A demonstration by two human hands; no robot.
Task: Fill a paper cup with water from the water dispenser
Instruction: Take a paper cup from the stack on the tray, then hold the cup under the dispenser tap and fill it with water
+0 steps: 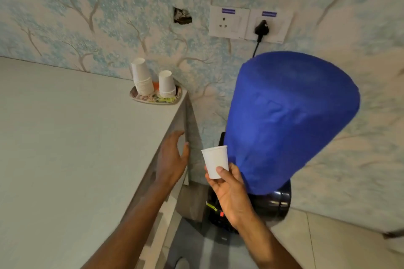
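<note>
We are reaching both bare forearms up from the six o'clock edge. Our left hand (172,157) is lying open at about nine o'clock of the right one, palm down, fingers spread and pointing toward twelve, thumb splayed toward three. Our right hand (229,192) is angling toward eleven o'clock, thumb and fingertips pinching closed around the paper cup (215,160), wrist straight.

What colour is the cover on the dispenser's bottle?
Solid blue cover, seen in the head view.
</note>
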